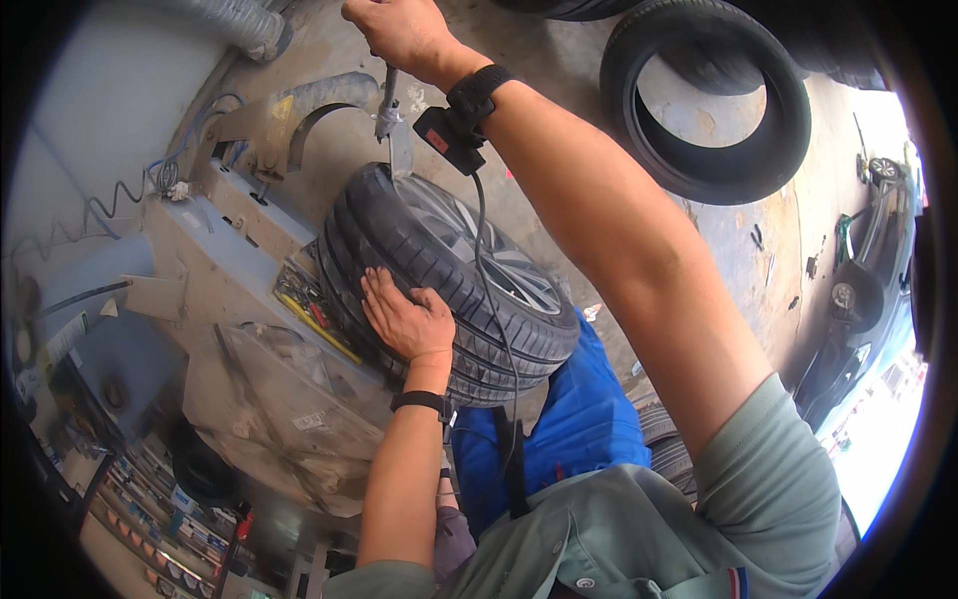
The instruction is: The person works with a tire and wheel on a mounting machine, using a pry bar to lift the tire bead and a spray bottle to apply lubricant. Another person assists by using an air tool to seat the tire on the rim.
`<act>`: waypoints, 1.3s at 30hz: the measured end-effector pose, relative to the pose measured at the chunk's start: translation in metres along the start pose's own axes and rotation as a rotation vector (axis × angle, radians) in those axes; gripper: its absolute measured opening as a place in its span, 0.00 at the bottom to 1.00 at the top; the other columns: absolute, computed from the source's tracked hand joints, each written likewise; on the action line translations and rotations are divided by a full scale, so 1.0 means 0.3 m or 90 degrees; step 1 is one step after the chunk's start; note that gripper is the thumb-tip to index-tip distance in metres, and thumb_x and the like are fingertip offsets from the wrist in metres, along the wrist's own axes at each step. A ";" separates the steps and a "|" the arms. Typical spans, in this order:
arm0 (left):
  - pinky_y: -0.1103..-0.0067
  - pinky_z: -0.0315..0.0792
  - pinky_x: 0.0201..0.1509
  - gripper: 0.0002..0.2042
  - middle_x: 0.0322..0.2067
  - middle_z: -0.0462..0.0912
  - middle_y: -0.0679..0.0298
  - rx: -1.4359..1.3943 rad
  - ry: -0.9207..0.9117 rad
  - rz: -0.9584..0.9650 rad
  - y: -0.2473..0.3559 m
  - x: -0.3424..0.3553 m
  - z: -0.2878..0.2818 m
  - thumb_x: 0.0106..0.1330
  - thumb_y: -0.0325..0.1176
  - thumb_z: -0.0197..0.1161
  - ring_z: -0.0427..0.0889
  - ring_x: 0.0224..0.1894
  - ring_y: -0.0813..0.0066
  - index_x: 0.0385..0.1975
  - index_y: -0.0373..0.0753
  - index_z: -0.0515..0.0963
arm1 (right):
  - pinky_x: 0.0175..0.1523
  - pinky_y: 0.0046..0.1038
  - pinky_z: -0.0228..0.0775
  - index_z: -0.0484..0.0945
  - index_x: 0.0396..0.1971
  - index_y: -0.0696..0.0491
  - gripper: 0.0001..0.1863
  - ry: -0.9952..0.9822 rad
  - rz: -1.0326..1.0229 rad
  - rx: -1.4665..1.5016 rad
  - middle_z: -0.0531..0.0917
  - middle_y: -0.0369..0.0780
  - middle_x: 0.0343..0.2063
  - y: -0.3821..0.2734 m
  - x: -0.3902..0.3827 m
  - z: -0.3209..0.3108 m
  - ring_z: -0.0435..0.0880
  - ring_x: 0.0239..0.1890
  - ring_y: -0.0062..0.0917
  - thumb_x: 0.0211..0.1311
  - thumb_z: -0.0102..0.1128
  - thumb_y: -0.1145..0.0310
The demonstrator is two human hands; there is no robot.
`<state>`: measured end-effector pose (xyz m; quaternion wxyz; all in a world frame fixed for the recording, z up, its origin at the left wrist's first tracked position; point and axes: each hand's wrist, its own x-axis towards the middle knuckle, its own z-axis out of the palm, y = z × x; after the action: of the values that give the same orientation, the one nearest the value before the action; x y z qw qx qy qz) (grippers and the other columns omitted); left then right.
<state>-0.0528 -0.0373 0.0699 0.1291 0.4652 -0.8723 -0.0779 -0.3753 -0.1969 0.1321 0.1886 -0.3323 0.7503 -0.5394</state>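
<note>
Workshop: concrete floor (733,235), stained and strewn with small bits, parked cars (858,299) far along the right side.

Main object: one wheel (454,285), tyre fitted, tilted, between the dusty grey machine (269,215) on the left and the wearer's blue trousers (599,399) on the near side. Ribbed tread faces left and near; spokes (526,275) face right. What bears its weight is hidden.

Left hand (407,317): palm laid on the tread, fingers lightly parted, thumb out to the right; nothing pinched. Right hand (407,38): fingers curled round the grip of a hand tool (388,108), beyond the wheel's far edge. Its flat metal blade (401,150) hangs down to the tyre's far shoulder; whether it bears on rubber or metal cannot be told.

Technique, my judgement: the flat left palm suits steadying; pressure should be even, fingertips clear of the gap toward the machine. Blade best set square to the edge before any force, so it neither skids nor scores the rim. Slack cable (483,210) from the right wrist's black box (449,140) crosses the wheel; worth routing aside lest it snag.

Further out: yellow-handled tool (317,321) in the machine's tray, left of the wheel; loose tyre (723,172) lying far right.
</note>
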 end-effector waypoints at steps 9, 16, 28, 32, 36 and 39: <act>0.55 0.65 0.71 0.23 0.61 0.76 0.37 -0.024 0.030 0.017 0.018 0.020 0.032 0.61 0.26 0.54 0.73 0.66 0.37 0.57 0.25 0.72 | 0.51 0.48 0.75 0.81 0.28 0.66 0.26 0.018 -0.016 0.043 0.81 0.64 0.32 0.001 0.018 -0.039 0.84 0.44 0.58 0.64 0.53 0.54; 0.54 0.64 0.72 0.24 0.61 0.76 0.38 0.002 0.046 0.021 -0.024 0.019 0.034 0.61 0.27 0.54 0.73 0.66 0.38 0.58 0.26 0.71 | 0.53 0.48 0.75 0.82 0.30 0.66 0.26 0.003 -0.008 0.093 0.82 0.64 0.34 -0.013 0.014 0.014 0.84 0.46 0.58 0.65 0.53 0.53; 0.56 0.64 0.73 0.22 0.61 0.77 0.39 -0.016 0.035 0.007 0.019 0.015 0.059 0.62 0.27 0.52 0.73 0.66 0.40 0.57 0.25 0.74 | 0.54 0.48 0.76 0.85 0.31 0.64 0.23 -0.015 -0.019 0.114 0.84 0.62 0.34 0.007 0.026 -0.036 0.85 0.44 0.57 0.64 0.55 0.56; 0.56 0.63 0.73 0.22 0.61 0.77 0.39 -0.037 0.038 0.008 0.043 0.037 0.060 0.62 0.27 0.52 0.73 0.66 0.39 0.57 0.26 0.74 | 0.55 0.41 0.79 0.87 0.32 0.61 0.23 -0.062 0.081 0.082 0.87 0.57 0.34 -0.048 -0.038 -0.051 0.86 0.42 0.52 0.61 0.54 0.55; 0.56 0.63 0.73 0.22 0.61 0.77 0.39 -0.034 0.032 0.001 0.061 0.023 0.076 0.63 0.26 0.51 0.73 0.66 0.39 0.57 0.25 0.74 | 0.46 0.39 0.80 0.86 0.27 0.62 0.21 -0.063 0.062 0.105 0.84 0.55 0.23 -0.021 -0.216 -0.092 0.86 0.30 0.46 0.61 0.57 0.56; 0.56 0.64 0.73 0.22 0.60 0.77 0.40 -0.048 0.033 -0.011 0.044 0.007 0.087 0.63 0.25 0.51 0.73 0.66 0.40 0.57 0.25 0.74 | 0.37 0.36 0.79 0.85 0.24 0.62 0.20 -0.072 0.060 0.115 0.81 0.52 0.16 0.024 -0.357 -0.115 0.83 0.20 0.39 0.62 0.60 0.59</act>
<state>-0.0720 -0.0312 0.0485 0.1681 0.4696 -0.8610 -0.0998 -0.3237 -0.0966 0.1293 0.2848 -0.3080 0.7018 -0.5758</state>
